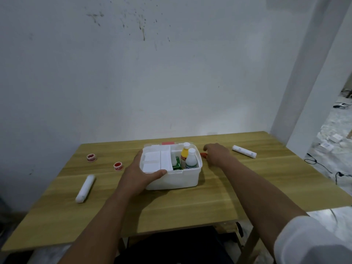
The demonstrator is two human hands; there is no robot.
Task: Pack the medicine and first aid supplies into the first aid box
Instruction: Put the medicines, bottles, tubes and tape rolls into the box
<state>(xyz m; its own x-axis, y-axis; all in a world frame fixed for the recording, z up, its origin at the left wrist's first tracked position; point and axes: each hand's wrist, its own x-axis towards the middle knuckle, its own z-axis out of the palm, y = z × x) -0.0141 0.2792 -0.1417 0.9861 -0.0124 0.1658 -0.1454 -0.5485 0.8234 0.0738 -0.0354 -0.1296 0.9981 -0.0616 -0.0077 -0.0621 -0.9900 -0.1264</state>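
While the worktop (pixel 190 210) carried loose supplies, the first aid box (pixel 175 178) sat mid-worktop, lid off, two bottles (pixel 188 158) and a green carton (pixel 177 164) already inside. Two gauze rolls (pixel 85 188) and two tape spools (pixel 118 166) were still out. Left hand (pixel 142 173) steadied the box, grip closed on its near-left rim. Right hand (pixel 216 154) lay over a small red item (pixel 203 154) just right of the box; couldn't tell if that grip was closed. Judged step: mid-packing, picking. Next: secure the red item, lift over the rim, drop into free space.
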